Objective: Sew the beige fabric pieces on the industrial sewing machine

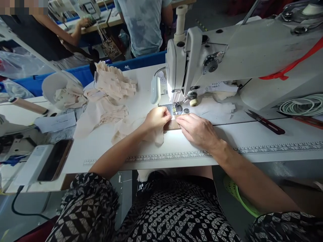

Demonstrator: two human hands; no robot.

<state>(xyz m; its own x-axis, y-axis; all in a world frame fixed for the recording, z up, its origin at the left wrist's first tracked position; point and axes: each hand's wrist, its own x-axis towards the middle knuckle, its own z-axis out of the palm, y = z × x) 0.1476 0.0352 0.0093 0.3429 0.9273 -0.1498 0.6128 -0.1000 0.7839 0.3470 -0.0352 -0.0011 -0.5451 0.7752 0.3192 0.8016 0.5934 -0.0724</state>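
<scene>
A white sewing machine (pixel 227 57) stands on the white table (pixel 264 137), its lamp lighting the needle plate (pixel 174 109). My left hand (pixel 156 118) pinches a small beige fabric piece (pixel 172 124) just in front of the presser foot. My right hand (pixel 198 129) lies flat beside it, fingertips pressing the same piece toward the needle. More beige fabric (pixel 141 131) trails from under my left hand across the table.
Stacks of beige cut pieces (pixel 114 84) lie at the left back. Thread snips (pixel 266 122) rest right of the machine, a phone (pixel 54 159) on a white box at left. A ruler strip (pixel 176 156) runs along the front edge. Two people work behind.
</scene>
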